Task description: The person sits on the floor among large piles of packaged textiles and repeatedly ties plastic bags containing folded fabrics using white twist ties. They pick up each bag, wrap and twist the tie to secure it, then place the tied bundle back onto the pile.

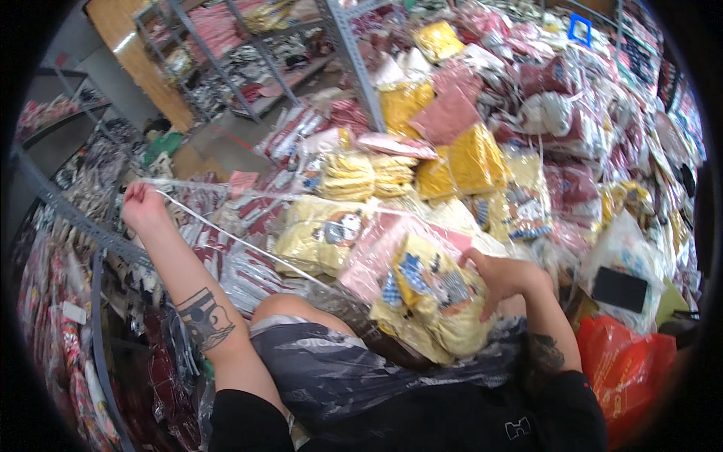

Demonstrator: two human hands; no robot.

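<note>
My left hand (141, 206) is raised far out to the left, its fingers closed on a thin white string (226, 235). Two strands of that string run from it across to the right, pulled fairly straight. Over my lap lies a bundle of yellow clothes in clear plastic bags (433, 305), with blue checked patches and a printed figure. My right hand (516, 280) grips the right side of this bundle, thumb on top and fingers curled along its edge. Just beyond, a pink bagged garment (392, 245) and a pale yellow bagged garment (324, 233) lie touching it.
Bagged clothes (553, 120) are heaped ahead and to the right. Metal shelving (352, 64) rises behind, and another rack (98, 331) stands close on my left. A red plastic bag (625, 369) sits by my right elbow, beside a black phone-like slab (619, 289) on a white bag.
</note>
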